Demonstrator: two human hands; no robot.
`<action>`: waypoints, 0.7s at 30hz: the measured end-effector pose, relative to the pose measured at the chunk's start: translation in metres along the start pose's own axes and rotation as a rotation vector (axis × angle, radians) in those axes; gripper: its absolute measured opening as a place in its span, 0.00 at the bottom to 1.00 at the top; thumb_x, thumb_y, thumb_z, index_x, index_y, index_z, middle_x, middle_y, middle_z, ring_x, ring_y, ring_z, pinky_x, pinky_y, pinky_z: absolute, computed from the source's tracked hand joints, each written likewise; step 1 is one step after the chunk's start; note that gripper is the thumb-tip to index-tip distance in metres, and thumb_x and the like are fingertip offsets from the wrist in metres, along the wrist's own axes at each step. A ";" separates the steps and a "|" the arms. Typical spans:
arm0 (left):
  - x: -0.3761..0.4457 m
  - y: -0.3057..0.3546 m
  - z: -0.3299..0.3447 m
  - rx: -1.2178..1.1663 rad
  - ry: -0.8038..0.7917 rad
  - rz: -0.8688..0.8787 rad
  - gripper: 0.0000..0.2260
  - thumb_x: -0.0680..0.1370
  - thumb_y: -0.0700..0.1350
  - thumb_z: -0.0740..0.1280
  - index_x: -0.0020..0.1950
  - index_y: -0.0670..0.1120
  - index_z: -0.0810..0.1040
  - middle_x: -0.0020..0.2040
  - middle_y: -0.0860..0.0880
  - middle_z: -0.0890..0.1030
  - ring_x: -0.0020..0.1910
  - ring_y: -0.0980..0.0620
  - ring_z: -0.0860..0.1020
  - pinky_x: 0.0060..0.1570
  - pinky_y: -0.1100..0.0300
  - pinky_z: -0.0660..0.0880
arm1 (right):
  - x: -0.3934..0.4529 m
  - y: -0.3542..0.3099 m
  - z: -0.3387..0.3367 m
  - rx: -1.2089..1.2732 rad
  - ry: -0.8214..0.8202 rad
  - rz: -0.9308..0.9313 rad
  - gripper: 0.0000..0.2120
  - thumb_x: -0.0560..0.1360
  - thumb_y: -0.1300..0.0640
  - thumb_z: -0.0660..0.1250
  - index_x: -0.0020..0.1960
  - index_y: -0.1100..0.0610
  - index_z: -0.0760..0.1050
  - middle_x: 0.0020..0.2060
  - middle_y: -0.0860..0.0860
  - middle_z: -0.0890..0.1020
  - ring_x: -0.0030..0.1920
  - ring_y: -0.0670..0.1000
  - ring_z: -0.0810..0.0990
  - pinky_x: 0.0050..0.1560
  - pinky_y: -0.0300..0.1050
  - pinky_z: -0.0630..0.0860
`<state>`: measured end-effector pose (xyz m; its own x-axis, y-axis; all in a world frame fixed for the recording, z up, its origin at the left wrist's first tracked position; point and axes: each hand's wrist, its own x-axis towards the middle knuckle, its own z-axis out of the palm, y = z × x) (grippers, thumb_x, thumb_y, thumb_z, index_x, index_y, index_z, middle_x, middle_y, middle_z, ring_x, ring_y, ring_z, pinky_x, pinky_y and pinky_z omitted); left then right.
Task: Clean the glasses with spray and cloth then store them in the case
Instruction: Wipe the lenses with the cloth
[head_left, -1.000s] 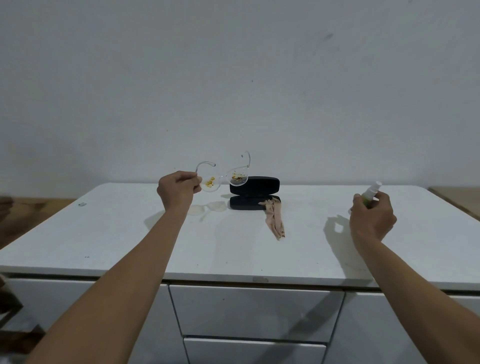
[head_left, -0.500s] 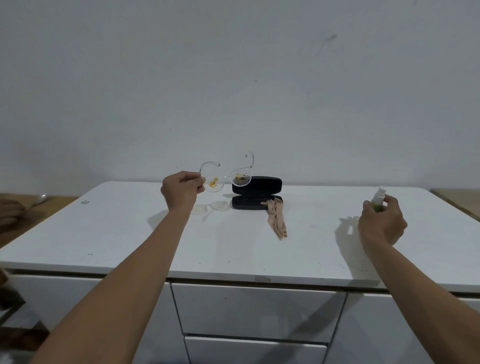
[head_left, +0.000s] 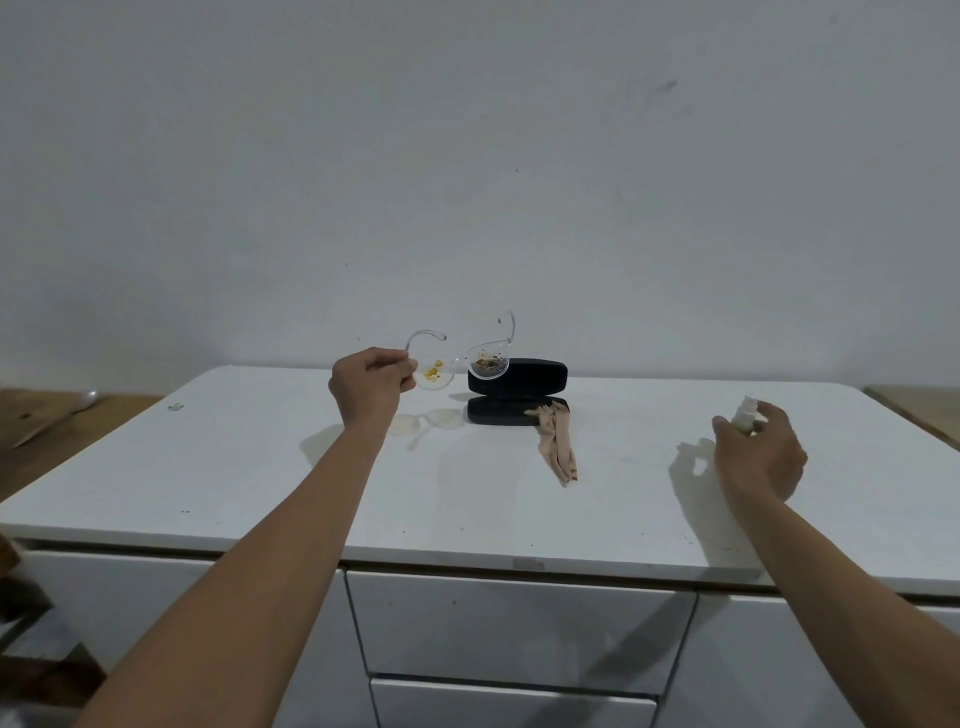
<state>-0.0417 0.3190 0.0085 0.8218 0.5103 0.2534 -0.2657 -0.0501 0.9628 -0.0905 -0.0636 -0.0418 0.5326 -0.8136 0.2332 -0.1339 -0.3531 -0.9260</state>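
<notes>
My left hand (head_left: 371, 387) pinches the clear-framed glasses (head_left: 460, 364) at their left end and holds them up above the white top. Yellow and brown smears mark both lenses. Just behind them the black case (head_left: 519, 397) lies open near the wall. A beige cloth (head_left: 558, 441) trails from the case's lower half onto the top. Far to the right, my right hand (head_left: 758, 457) is low over the top, its thumb and fingers curled loosely round a small white spray bottle (head_left: 744, 413). The bottle's base is hidden behind the hand.
The white cabinet top (head_left: 260, 483) has drawers (head_left: 519, 629) under its front edge and a plain wall behind. A wooden surface (head_left: 47, 431) with a spoon lies to the left. Another wooden edge (head_left: 919, 410) shows at the right.
My right hand has carried the spray bottle rightward and down toward the top, and its fingers have loosened. My left hand has kept the glasses almost still.
</notes>
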 end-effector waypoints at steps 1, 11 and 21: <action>0.001 -0.001 -0.001 -0.001 0.001 -0.001 0.07 0.70 0.33 0.78 0.40 0.44 0.86 0.37 0.44 0.85 0.34 0.47 0.84 0.42 0.59 0.84 | -0.002 -0.003 0.001 0.005 0.043 -0.040 0.26 0.75 0.56 0.72 0.72 0.55 0.72 0.66 0.58 0.79 0.67 0.62 0.75 0.60 0.57 0.74; 0.003 -0.004 -0.008 -0.004 0.005 0.001 0.06 0.70 0.32 0.77 0.44 0.40 0.86 0.37 0.44 0.85 0.34 0.49 0.84 0.42 0.59 0.84 | -0.032 -0.052 0.038 0.019 -0.095 -0.793 0.19 0.74 0.62 0.70 0.65 0.57 0.77 0.55 0.56 0.81 0.56 0.59 0.79 0.60 0.51 0.74; 0.011 -0.011 -0.032 0.019 0.037 0.004 0.05 0.70 0.33 0.78 0.44 0.39 0.86 0.37 0.44 0.85 0.33 0.51 0.84 0.42 0.58 0.84 | -0.063 -0.066 0.075 -0.667 -0.988 -0.721 0.15 0.77 0.63 0.66 0.56 0.50 0.86 0.54 0.52 0.83 0.58 0.54 0.80 0.52 0.44 0.74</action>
<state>-0.0459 0.3531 -0.0021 0.8017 0.5412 0.2538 -0.2588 -0.0685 0.9635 -0.0524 0.0454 -0.0172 0.9792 0.2006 0.0301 0.1999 -0.9284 -0.3133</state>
